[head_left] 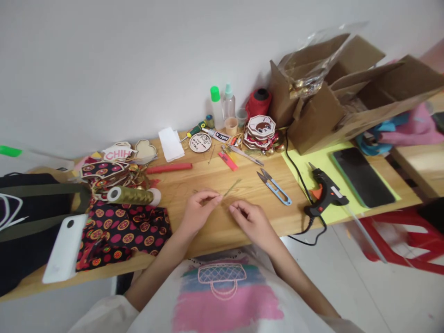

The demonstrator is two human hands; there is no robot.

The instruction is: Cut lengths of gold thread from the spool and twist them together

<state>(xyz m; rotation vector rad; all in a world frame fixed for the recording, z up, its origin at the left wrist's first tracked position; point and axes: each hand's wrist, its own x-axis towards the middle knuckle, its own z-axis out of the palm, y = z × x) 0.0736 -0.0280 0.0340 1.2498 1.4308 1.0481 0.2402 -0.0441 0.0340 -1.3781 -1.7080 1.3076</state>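
Over the middle of the wooden table (pixel 183 185), my left hand (pixel 200 210) pinches a thin olive-gold cord (pixel 232 187) between thumb and fingertips. One end of the cord sticks out up and to the right. My right hand (pixel 254 223) is a short way to the right, its fingers curled and closed. Whatever the right fingertips may hold is too small to make out. Blue-handled thread snips (pixel 277 188) lie beyond the right hand. To the left, a spool of olive-gold cord (pixel 133 196) rests on its side on dark patterned fabric (pixel 128 231).
A black glue gun (pixel 324 192) and a phone (pixel 362 176) lie on yellow paper at right, before open cardboard boxes (pixel 312 120). Bottles (pixel 217 111), a glue tube (pixel 219 135) and stacked embroidered patches (pixel 261 127) line the back. A white phone (pixel 65 249) lies front left.
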